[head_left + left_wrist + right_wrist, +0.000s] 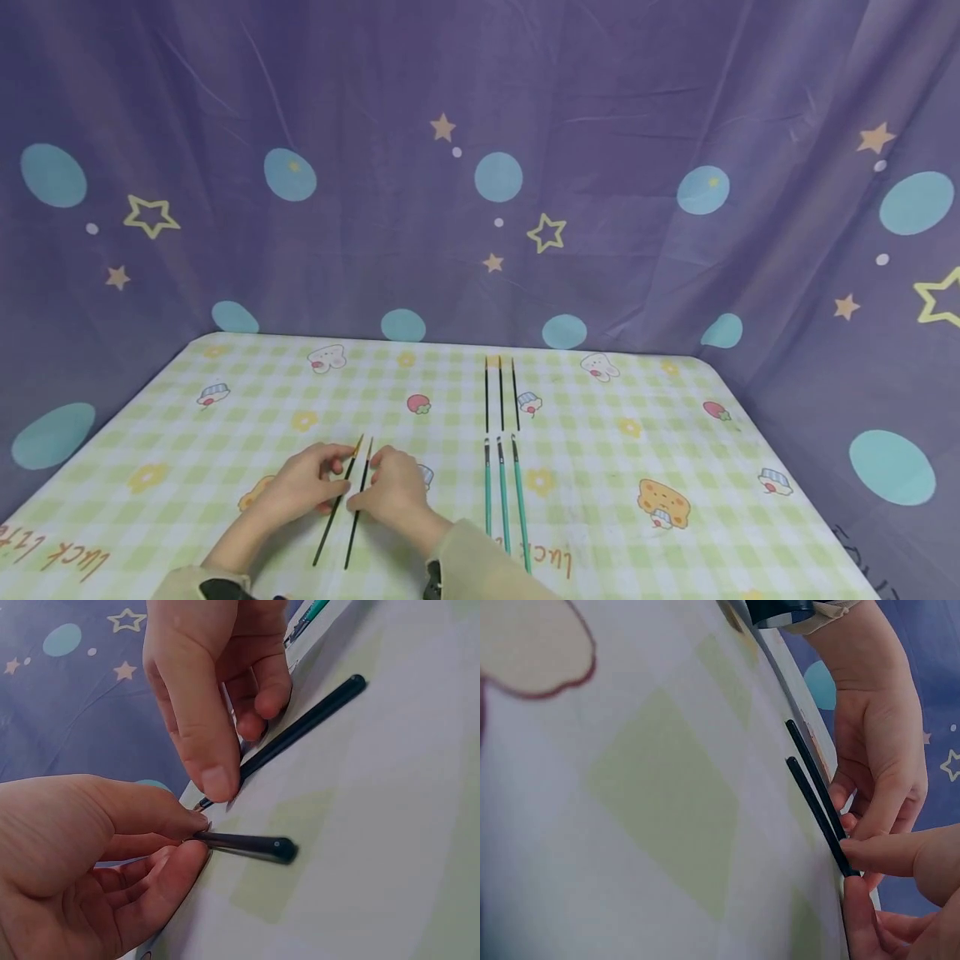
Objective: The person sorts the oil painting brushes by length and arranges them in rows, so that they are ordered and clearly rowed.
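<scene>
My left hand pinches a thin black paintbrush between thumb and fingers; the brush slants, its yellowish bristles pointing away from me. Just to the right, my right hand pinches a second black paintbrush from its right side, thumb against the handle. The two brushes lie side by side with a narrow gap, low at the tablecloth. In the left wrist view the left brush's rounded handle end sticks out past the fingertips. Both handles show in the right wrist view, partly hidden by fingers.
Right of my hands, three black paintbrushes lie in a row, bristles away from me. Nearer lie three teal-handled paintbrushes, roughly parallel. A checked tablecloth covers the table, and a purple curtain hangs behind it.
</scene>
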`<act>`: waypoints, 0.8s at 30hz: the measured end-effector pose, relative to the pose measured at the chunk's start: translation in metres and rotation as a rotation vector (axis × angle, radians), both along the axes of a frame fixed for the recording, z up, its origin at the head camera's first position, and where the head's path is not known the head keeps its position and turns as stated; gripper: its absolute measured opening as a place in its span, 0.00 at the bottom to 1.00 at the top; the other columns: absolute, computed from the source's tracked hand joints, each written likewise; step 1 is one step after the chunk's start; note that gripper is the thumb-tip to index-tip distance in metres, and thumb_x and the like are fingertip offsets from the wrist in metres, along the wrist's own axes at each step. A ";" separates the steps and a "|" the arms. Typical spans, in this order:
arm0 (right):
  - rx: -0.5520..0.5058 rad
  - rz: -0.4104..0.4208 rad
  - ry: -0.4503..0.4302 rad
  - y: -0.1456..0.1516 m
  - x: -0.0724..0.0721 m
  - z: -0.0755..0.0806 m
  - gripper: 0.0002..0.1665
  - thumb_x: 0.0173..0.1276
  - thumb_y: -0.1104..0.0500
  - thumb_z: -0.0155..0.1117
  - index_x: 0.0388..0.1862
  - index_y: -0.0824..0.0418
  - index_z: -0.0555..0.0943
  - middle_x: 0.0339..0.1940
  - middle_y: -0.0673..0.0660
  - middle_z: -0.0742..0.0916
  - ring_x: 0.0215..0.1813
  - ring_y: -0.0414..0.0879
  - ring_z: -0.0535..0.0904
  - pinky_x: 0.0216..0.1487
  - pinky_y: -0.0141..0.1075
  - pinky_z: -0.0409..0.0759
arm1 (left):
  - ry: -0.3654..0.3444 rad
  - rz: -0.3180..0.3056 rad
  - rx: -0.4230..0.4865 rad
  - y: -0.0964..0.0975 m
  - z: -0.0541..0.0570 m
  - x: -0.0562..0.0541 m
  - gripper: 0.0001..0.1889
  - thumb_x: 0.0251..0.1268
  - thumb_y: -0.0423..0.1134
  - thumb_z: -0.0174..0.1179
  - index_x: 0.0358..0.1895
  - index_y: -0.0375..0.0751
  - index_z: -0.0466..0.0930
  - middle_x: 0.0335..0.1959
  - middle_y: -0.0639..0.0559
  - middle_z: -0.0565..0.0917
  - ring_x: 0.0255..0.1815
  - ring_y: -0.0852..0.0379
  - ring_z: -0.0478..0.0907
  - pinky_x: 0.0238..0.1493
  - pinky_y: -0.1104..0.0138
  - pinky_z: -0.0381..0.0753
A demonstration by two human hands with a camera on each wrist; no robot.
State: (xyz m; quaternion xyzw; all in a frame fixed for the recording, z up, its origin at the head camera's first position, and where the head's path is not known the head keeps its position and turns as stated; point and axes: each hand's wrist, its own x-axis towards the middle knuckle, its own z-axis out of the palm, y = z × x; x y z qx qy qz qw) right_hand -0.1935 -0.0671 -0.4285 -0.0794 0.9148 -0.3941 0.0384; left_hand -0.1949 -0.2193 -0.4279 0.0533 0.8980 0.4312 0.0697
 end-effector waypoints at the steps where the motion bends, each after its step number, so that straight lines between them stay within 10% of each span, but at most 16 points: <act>1: 0.022 0.003 0.007 0.000 0.000 0.001 0.26 0.38 0.56 0.78 0.37 0.58 0.77 0.19 0.45 0.74 0.21 0.37 0.67 0.21 0.27 0.67 | 0.001 -0.002 0.000 0.000 0.000 0.000 0.26 0.51 0.32 0.63 0.57 0.31 0.71 0.33 0.48 0.70 0.15 0.58 0.69 0.18 0.67 0.78; 16: 0.208 0.040 0.078 -0.001 0.004 0.010 0.20 0.42 0.59 0.73 0.38 0.60 0.81 0.30 0.51 0.80 0.35 0.43 0.74 0.37 0.32 0.74 | -0.012 0.008 -0.014 0.001 0.001 0.000 0.26 0.51 0.32 0.63 0.57 0.32 0.71 0.32 0.49 0.70 0.14 0.57 0.70 0.18 0.67 0.78; 24: 0.129 0.043 0.048 0.004 0.003 0.014 0.21 0.43 0.58 0.74 0.39 0.60 0.81 0.30 0.51 0.83 0.33 0.42 0.76 0.32 0.29 0.76 | -0.009 0.018 -0.010 0.000 0.000 -0.001 0.26 0.51 0.32 0.63 0.57 0.33 0.71 0.33 0.49 0.71 0.14 0.57 0.71 0.18 0.67 0.78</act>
